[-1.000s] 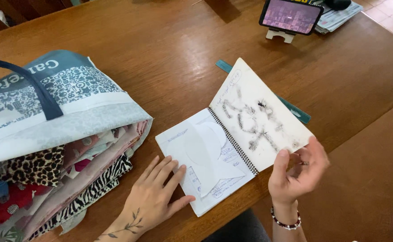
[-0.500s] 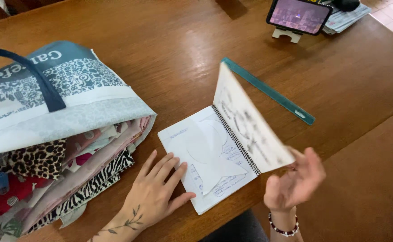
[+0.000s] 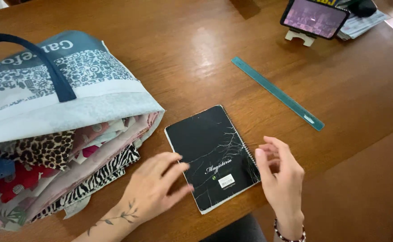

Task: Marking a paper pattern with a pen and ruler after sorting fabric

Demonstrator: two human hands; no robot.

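The notebook [image 3: 212, 157] lies closed, black cover up, at lower centre of the counter [image 3: 183, 54]. My left hand [image 3: 154, 188] rests open-fingered on its edge; my right hand [image 3: 281, 175] hovers beside, loosely curled, gripping nothing.

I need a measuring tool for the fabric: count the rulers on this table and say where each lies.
1. The one ruler, teal, lies flat on the table, slanting between the notebook and the propped phone. More could be hidden inside the bag.
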